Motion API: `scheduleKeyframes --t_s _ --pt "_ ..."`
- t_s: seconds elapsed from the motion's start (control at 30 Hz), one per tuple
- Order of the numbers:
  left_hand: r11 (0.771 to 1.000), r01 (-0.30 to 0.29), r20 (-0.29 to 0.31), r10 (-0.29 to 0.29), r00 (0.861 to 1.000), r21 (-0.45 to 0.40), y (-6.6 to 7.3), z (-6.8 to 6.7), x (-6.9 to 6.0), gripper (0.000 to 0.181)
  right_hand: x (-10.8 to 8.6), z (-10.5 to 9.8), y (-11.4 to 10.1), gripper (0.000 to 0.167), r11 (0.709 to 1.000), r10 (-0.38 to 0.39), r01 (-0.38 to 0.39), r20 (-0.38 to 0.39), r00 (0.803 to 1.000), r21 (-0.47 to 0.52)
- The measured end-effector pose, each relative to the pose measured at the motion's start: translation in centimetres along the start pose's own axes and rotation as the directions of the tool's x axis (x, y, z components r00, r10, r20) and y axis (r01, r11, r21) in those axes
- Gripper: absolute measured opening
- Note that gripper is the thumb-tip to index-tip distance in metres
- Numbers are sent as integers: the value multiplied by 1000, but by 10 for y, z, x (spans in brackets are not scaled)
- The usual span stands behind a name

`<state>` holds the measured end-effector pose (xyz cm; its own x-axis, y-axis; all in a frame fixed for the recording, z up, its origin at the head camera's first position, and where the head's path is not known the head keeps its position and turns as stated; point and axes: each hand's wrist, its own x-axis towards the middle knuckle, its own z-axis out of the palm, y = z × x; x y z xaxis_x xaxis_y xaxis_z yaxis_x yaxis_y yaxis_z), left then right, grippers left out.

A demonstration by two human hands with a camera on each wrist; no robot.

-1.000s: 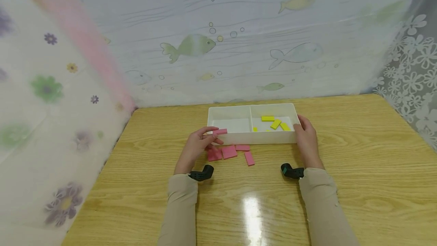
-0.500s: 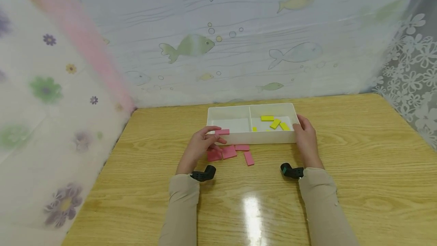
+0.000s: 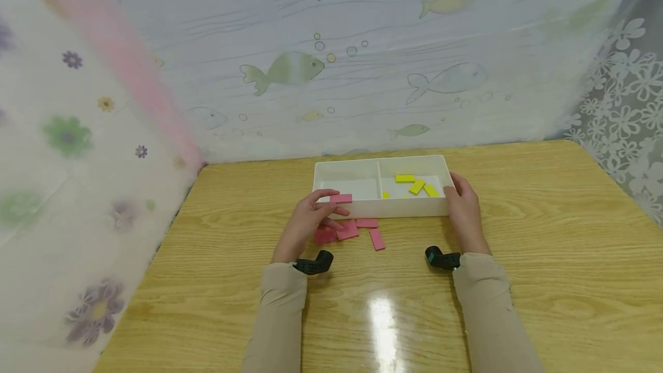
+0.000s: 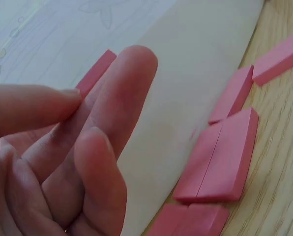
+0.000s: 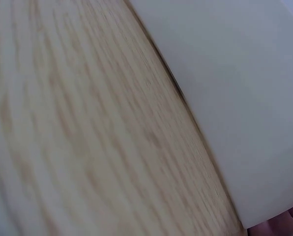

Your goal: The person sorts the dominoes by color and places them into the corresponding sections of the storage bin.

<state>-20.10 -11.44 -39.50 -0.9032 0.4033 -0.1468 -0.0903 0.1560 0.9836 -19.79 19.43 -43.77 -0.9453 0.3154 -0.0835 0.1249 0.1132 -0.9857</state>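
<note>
In the head view my left hand (image 3: 307, 223) pinches a pink block (image 3: 342, 198) at the front wall of the white two-part box (image 3: 399, 208), by its left compartment. The left wrist view shows that pink block (image 4: 96, 73) between thumb and finger, the other fingers partly bent. My right hand (image 3: 465, 213) grips the box's right end; in the right wrist view only a bit of a finger shows beside the box wall (image 5: 235, 98). Several yellow blocks (image 3: 405, 178) lie in the right compartment.
Several pink blocks (image 3: 377, 239) lie on the wooden table (image 3: 217, 258) in front of the box, some side by side below my left hand. Behind the table hangs a fish-patterned cloth (image 3: 362, 91). Each wrist carries a black device (image 3: 315, 263).
My left hand has moved slightly right along the box's front wall with the pink block. My right hand keeps its grip on the box.
</note>
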Motion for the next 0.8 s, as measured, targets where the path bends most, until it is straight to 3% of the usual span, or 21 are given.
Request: scheduleKeyframes --t_s 0.27,0.43,0.67,0.8 --pt "994 -12 -39 8 999 -109 -13 5 9 38 1 0 1 47 1000 4 -4 -6 1000 -11" --pt "994 -5 -91 -5 996 -106 -22 8 15 39 1 0 2 48 1000 6 -7 -3 1000 -16" --pt "997 29 -96 -36 995 -73 -22 14 18 35 2 1 2 48 1000 1 -1 -4 1000 -17" --pt "996 15 -106 -24 994 -88 -22 18 20 31 1 0 3 48 1000 5 -6 -2 1000 -19"
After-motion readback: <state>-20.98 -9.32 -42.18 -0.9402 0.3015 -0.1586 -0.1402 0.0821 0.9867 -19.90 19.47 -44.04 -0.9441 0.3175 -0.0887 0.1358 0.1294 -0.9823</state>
